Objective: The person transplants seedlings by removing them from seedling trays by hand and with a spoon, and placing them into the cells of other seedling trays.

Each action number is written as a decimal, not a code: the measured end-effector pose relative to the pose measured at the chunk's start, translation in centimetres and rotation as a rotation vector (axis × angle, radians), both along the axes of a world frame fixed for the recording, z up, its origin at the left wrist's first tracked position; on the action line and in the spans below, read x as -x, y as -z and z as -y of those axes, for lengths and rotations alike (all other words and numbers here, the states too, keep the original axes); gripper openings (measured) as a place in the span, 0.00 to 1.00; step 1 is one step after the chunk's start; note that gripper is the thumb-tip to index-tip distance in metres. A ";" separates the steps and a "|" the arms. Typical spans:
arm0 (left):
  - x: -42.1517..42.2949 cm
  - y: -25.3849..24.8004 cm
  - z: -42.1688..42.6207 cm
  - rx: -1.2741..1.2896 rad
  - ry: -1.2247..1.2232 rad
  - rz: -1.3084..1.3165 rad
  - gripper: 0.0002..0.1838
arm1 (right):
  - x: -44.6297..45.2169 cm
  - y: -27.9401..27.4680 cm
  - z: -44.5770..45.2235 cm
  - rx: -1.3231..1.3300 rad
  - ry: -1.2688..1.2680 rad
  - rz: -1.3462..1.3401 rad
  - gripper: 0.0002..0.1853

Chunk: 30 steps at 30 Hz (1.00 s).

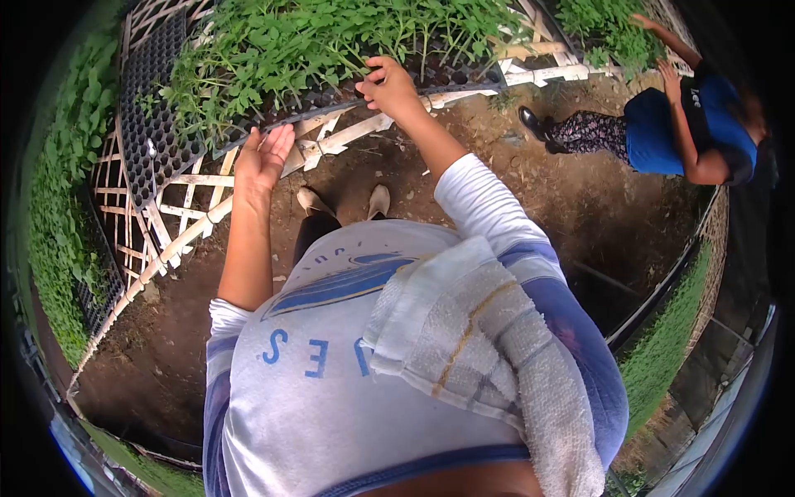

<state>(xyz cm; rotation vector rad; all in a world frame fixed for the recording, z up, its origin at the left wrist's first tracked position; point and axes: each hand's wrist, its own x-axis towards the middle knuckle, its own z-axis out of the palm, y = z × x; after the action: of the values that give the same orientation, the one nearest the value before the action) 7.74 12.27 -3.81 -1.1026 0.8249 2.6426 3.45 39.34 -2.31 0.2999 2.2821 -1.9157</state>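
My left hand is palm up with its fingers stretched out, just below the front edge of a black seedling tray. Nothing shows in that palm. My right hand is at the front of the same tray, beside the stems, with its fingers curled in toward the thumb. Whatever lies between those fingertips, if anything, is too small to make out. Leafy green seedlings stand thickly in the tray. Some at the left end lean outward over a neighbouring tray whose cells show mostly bare.
The trays rest on a slatted bamboo bench with a long front pole. More seedlings grow at the left. A co-worker in a blue top reaches toward plants at the upper right. A towel hangs over my chest.
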 end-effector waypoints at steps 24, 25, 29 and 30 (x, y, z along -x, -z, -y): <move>-7.4 -4.1 24.3 0.705 0.199 -0.180 0.07 | -7.4 8.0 -4.1 0.333 0.456 -0.004 0.23; -7.3 -4.4 27.4 0.814 0.082 -0.192 0.07 | -7.7 8.2 -3.2 0.303 0.413 0.019 0.22; -4.5 -3.4 38.6 1.268 -0.214 -0.098 0.11 | -7.3 9.5 5.4 0.268 0.100 0.154 0.12; -3.5 -3.0 41.0 1.442 -0.170 -0.031 0.15 | -6.2 11.3 8.2 0.286 -0.094 0.248 0.10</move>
<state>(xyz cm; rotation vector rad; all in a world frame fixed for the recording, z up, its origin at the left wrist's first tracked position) 11.27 -28.77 -0.79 -1.2789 2.8819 1.8557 9.64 31.15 -13.59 0.3637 1.8092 -1.9975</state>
